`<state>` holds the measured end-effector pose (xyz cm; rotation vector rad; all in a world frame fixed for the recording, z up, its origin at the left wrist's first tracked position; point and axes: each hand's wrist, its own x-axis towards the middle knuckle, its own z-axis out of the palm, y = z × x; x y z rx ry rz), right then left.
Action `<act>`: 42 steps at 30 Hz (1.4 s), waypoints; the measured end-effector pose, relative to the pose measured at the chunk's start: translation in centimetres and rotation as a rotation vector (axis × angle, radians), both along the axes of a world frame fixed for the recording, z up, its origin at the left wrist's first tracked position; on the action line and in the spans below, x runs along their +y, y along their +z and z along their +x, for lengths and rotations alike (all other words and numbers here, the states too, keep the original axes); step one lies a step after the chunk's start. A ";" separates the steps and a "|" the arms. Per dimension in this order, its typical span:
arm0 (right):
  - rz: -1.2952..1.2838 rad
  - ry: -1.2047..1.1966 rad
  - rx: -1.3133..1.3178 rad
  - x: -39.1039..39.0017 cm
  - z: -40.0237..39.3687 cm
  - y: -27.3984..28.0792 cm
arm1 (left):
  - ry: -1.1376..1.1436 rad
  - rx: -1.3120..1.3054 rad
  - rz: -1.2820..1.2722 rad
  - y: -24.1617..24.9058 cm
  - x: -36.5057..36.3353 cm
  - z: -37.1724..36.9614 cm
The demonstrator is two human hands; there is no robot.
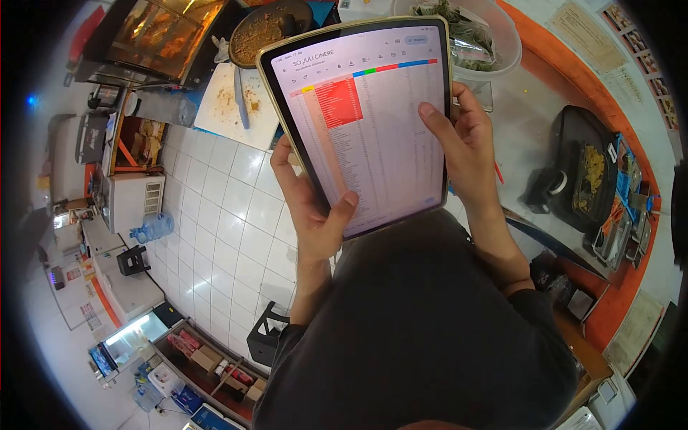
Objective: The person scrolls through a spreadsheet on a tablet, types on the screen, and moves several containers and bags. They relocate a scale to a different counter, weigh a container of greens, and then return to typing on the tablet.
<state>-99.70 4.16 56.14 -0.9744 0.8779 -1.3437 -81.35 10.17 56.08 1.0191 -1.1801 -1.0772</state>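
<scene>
A tablet (390,143) in a pale-edged case is held up in front of my body, slightly tilted. Its lit screen shows a spreadsheet with a red block at the upper left and a coloured header row. My left hand (315,208) grips the lower left edge, the thumb lying on the front and the fingers behind. On the other side my right hand (466,140) holds the right edge, its thumb over the screen. The fingers behind the tablet are mostly hidden.
Beyond the tablet a knife (241,98) lies on a crumb-strewn white cutting board (215,107), beside a pan (269,32) of brown food. A clear tub (494,43) holds leafy bundles. A black tray (591,172) sits right. Black stools (269,337) and a water bottle (153,228) stand on the tiled floor.
</scene>
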 end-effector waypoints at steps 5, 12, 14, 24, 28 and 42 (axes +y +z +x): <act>-0.004 0.012 -0.056 0.2 -1.0 -0.8 | -0.005 -0.019 -0.009 0.0 0.2 -0.7; -0.101 0.214 0.117 2.3 -2.9 -0.6 | 0.033 0.078 0.060 -0.5 0.2 -0.8; -0.116 0.267 0.206 3.2 -3.6 -1.8 | 0.053 0.163 0.102 -0.6 0.1 -0.7; -0.102 0.283 0.433 4.3 -4.1 -1.5 | 0.039 0.216 0.125 -1.0 0.0 -1.1; -0.094 0.302 0.324 4.5 -3.9 -1.5 | 0.049 0.217 0.112 -1.6 0.1 -0.8; 0.069 0.194 0.046 5.9 -1.8 -3.3 | 0.067 0.169 0.103 -2.2 1.5 0.3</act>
